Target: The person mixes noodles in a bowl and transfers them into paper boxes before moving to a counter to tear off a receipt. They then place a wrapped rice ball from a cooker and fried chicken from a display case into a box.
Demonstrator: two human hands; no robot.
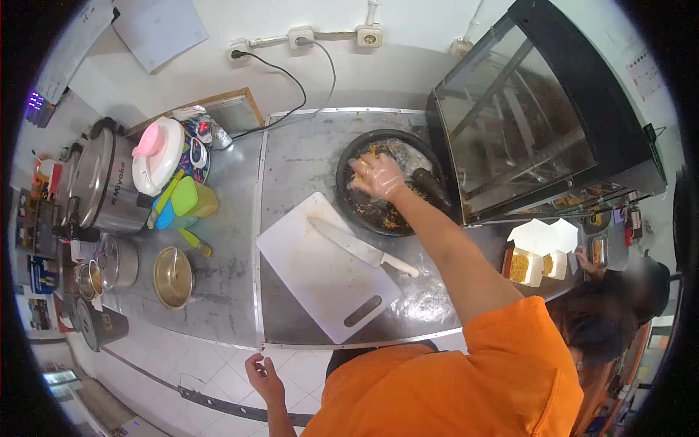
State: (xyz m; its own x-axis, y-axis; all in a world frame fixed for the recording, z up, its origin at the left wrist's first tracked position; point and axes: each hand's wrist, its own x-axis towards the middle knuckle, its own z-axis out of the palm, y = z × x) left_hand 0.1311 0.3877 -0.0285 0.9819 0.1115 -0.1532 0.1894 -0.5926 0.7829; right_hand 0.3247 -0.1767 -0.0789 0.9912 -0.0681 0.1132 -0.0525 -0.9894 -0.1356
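My right hand, in a thin clear glove, reaches into a wide black stone mortar. Its fingers look apart and bent down among yellow-orange crumbs. A dark stone pestle leans in the mortar's right side, partly behind my forearm. Below the counter's front edge hangs my left hand, bare, fingers loosely curled and apart, nothing in it. Between the two hands lies a white cutting board, bearing a large knife with a white handle.
A glass display case stands right of the mortar. Open white food boxes are near a co-worker at right. A metal bowl, a green cup and a large Miyako pot stand at left.
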